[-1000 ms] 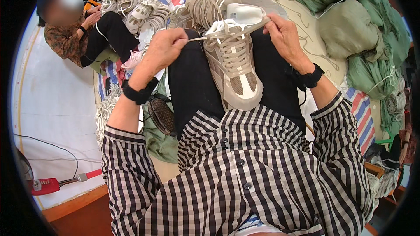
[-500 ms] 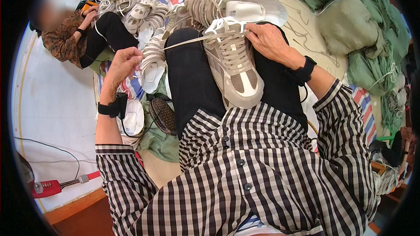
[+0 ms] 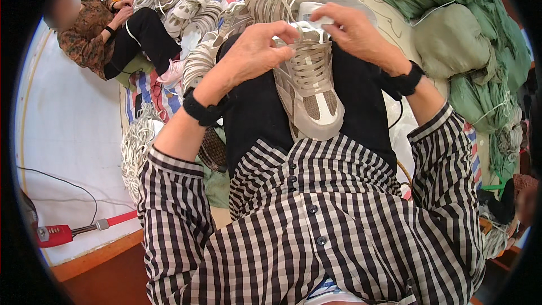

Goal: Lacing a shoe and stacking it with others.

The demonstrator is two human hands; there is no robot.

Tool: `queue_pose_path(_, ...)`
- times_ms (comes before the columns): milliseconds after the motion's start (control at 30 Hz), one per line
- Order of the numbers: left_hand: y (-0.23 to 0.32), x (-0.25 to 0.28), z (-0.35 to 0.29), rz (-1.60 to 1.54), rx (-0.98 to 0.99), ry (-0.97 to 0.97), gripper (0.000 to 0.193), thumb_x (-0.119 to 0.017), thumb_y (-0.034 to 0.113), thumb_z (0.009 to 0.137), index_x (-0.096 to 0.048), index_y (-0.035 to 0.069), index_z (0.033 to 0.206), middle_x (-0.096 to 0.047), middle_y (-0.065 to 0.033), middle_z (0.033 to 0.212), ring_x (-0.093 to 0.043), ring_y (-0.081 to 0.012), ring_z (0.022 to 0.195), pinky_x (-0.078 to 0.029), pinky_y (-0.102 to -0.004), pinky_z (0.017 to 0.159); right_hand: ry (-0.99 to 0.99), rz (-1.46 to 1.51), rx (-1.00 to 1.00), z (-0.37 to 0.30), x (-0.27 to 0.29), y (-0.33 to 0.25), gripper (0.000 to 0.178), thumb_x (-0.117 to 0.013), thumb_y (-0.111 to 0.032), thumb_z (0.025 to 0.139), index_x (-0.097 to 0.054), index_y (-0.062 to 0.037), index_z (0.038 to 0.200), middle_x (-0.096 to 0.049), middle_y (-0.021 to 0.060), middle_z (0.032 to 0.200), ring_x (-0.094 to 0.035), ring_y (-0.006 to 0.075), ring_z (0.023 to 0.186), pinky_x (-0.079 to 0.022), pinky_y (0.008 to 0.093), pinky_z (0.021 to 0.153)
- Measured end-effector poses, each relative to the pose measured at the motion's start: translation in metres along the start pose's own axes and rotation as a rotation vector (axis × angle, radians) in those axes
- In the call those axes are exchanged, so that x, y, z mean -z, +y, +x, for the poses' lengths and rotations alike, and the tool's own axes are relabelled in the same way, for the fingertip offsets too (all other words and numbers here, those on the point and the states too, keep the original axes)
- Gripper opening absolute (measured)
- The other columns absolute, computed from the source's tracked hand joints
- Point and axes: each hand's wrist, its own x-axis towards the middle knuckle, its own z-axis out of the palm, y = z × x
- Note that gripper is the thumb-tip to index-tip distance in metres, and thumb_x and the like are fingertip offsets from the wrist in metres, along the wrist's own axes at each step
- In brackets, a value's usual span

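Observation:
A beige and white sneaker [image 3: 316, 85] rests on my lap between my black-trousered thighs, its toe towards me. A flat beige shoelace [image 3: 312, 65] crosses back and forth through its eyelets. My left hand [image 3: 257, 51] is at the left of the shoe's opening, thumb and forefinger curved with a gap between them. Over the right side of the opening hovers my right hand [image 3: 355, 34], fingers bent and apart. No lace shows clearly in either hand. The loose lace ends are hard to make out near my fingertips.
Rows of similar shoes [image 3: 271, 3] lie beyond my knees and to the left. A bundle of laces [image 3: 138, 155] hangs by my left arm. Another person [image 3: 87, 34] sits at far left. Green cloth sacks [image 3: 451, 34] are heaped at right.
My left hand has come from far left, where it pulled a lace taut, in to the shoe's opening. My right hand has lifted from the shoe's edge, its fingers now spread.

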Motion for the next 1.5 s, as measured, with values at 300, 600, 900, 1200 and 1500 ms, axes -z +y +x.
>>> queue_pose_path(300, -0.014, -0.001, 0.008, 0.419, -0.141, -0.089, 0.014, -0.062, 0.007, 0.078, -0.063, 0.001, 0.09, -0.063, -0.0109, 0.074, -0.061, -0.0255, 0.06, -0.048, -0.0355, 0.057, -0.328, -0.336, 0.118, 0.023, -0.02, 0.014, 0.022, -0.056, -0.001, 0.08, -0.058, -0.005, 0.102, -0.057, 0.0106, 0.113, -0.061, 0.0346, 0.092, -0.049, 0.0431, 0.076)
queue_pose_path(600, -0.012, -0.026, 0.025, 0.669, -0.565, 0.519, 0.015, -0.06, 0.0, 0.082, -0.065, 0.006, 0.095, -0.064, -0.0139, 0.08, -0.062, -0.0339, 0.066, -0.05, -0.0363, 0.056, -0.257, -0.304, 0.086, 0.017, -0.015, 0.011, 0.016, -0.059, -0.004, 0.08, -0.059, -0.0063, 0.096, -0.059, 0.0121, 0.093, -0.061, 0.0355, 0.086, -0.046, 0.0468, 0.072)
queue_pose_path(900, -0.009, -0.013, 0.011, 0.103, -0.296, 0.459, 0.025, -0.053, -0.003, 0.084, -0.065, 0.003, 0.105, -0.068, -0.0058, 0.086, -0.056, -0.007, 0.056, -0.046, -0.0227, 0.051, -0.179, -0.266, 0.037, 0.012, 0.002, 0.016, 0.015, -0.059, -0.009, 0.081, -0.062, -0.005, 0.095, -0.063, 0.0159, 0.078, -0.061, 0.0355, 0.079, -0.046, 0.0454, 0.072)
queue_pose_path(1200, -0.006, -0.005, -0.009, -0.344, 0.051, 0.004, 0.025, -0.058, 0.003, 0.085, -0.063, -0.001, 0.109, -0.062, -0.0014, 0.083, -0.05, -0.0037, 0.057, -0.041, -0.0185, 0.048, -0.093, -0.264, 0.026, 0.0, 0.04, 0.022, 0.009, -0.06, -0.009, 0.082, -0.059, -0.0001, 0.086, -0.055, 0.0171, 0.069, -0.052, 0.0315, 0.063, -0.042, 0.0379, 0.058)
queue_pose_path(1500, -0.028, -0.009, 0.016, -0.381, 0.098, -0.029, 0.022, -0.059, 0.006, 0.086, -0.064, 0.0, 0.106, -0.064, -0.0014, 0.085, -0.056, -0.0056, 0.068, -0.047, -0.0191, 0.061, -0.038, -0.214, -0.163, -0.014, 0.084, 0.043, 0.015, -0.063, -0.011, 0.085, -0.059, 0.0018, 0.09, -0.053, 0.011, 0.066, -0.049, 0.0173, 0.06, -0.042, 0.0315, 0.059)
